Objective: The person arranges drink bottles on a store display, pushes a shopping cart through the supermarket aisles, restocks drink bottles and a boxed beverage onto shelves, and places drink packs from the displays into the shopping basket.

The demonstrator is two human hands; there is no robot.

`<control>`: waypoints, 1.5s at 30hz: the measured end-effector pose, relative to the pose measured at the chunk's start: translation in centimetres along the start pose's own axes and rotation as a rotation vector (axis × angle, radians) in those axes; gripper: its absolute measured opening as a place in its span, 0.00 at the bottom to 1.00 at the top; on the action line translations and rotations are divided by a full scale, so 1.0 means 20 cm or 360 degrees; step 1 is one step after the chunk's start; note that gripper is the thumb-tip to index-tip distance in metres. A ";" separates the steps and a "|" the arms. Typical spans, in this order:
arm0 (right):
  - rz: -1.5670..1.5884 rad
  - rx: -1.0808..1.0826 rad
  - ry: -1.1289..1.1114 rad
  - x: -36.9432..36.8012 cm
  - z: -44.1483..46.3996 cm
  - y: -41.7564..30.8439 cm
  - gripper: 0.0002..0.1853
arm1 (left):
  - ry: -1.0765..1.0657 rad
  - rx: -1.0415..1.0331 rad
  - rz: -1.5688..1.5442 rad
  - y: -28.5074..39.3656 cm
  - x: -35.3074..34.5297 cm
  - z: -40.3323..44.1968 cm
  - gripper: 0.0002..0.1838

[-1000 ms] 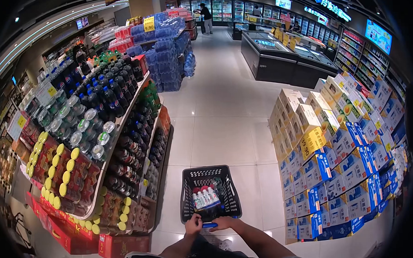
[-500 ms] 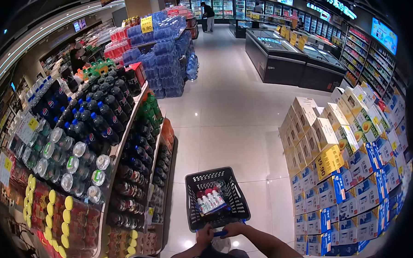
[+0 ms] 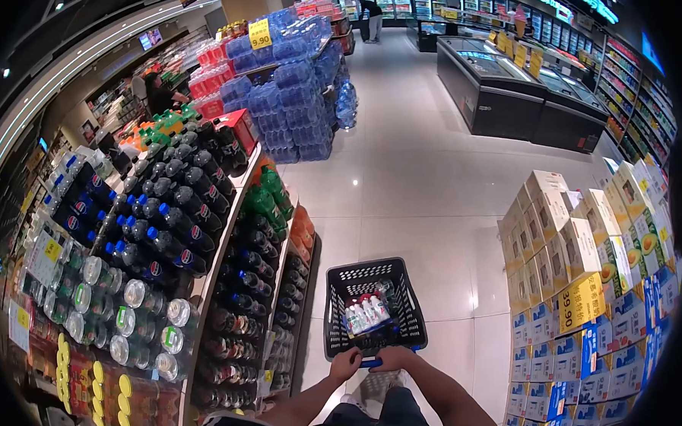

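Both my hands are on the blue handle of a black shopping basket cart. My left hand is closed round the handle's left end. At the right side my right hand wraps it too, fingers curled and partly hidden. Inside the basket lies a pack of small white bottles with red tops. Beside them is a clear plastic item that I cannot make out fully.
Soda bottle shelves rise close on my left. Stacked milk cartons stand on the right. Ahead are blue water packs, chest freezers and a person in dark clothes at the far end of the tiled aisle.
The view has turned a little left and moved forward, so the shelves and freezers sit further right. My hands stay on the handle, and the basket's contents look the same.
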State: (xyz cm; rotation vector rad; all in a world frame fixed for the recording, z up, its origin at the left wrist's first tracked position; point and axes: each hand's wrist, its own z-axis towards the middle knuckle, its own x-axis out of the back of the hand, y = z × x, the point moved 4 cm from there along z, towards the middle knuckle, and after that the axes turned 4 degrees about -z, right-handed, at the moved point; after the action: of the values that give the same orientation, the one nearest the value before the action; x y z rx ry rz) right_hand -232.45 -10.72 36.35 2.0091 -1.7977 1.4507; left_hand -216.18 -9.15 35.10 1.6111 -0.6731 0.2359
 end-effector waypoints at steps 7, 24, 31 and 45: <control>-0.0157 0.0211 0.0184 0.42 0.41 0.18 0.30 | -0.0052 0.0354 0.0136 -0.20 0.12 0.63 0.18; -0.0106 0.0243 0.0506 1.06 0.88 0.39 0.24 | 0.0658 0.0316 0.0599 0.29 0.37 1.43 0.09; -0.0183 0.0231 0.0467 1.38 1.15 0.50 0.20 | 0.0643 0.0026 0.0523 0.29 0.50 1.88 0.09; -0.0280 0.0368 0.0687 1.99 1.54 0.85 0.18 | -0.1050 -0.0453 0.0590 0.20 0.69 2.67 0.26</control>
State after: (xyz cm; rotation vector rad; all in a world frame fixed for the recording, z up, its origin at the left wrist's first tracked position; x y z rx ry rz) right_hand -233.95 -63.73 37.51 1.7085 -1.2999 1.9205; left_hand -219.43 -64.33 36.58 1.2683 -1.4476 -0.1348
